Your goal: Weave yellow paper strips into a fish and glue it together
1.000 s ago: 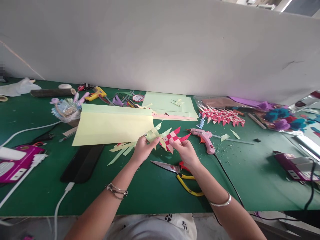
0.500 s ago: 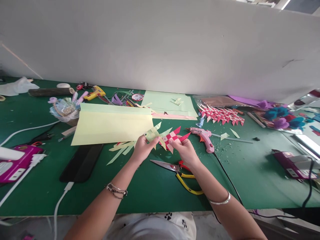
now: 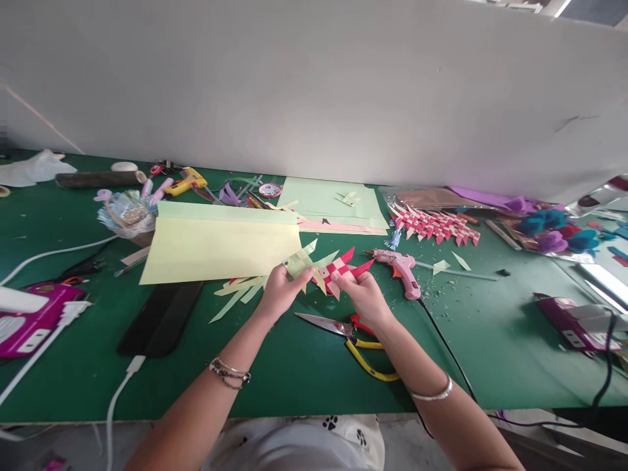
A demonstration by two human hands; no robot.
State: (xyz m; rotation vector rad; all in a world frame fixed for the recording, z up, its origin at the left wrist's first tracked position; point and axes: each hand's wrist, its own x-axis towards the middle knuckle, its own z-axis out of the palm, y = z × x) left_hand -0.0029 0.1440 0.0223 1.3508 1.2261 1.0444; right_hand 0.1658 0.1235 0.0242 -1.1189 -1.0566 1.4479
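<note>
Both hands hold small woven paper pieces just above the green table (image 3: 294,373). My left hand (image 3: 280,292) pinches a pale green woven piece (image 3: 300,263) between thumb and fingers. My right hand (image 3: 364,296) grips a red and white woven piece (image 3: 342,267) whose pointed strips stick out to the right. The two pieces touch in the middle. Loose green paper strips (image 3: 240,293) lie under my left hand.
Scissors (image 3: 328,326) with red and yellow handles lie just below my hands. A pink glue gun (image 3: 401,269) rests to the right, its cord running toward me. A folded yellow-green sheet (image 3: 220,245), a black phone (image 3: 161,318), finished red woven pieces (image 3: 434,228) and purple devices (image 3: 29,320) surround them.
</note>
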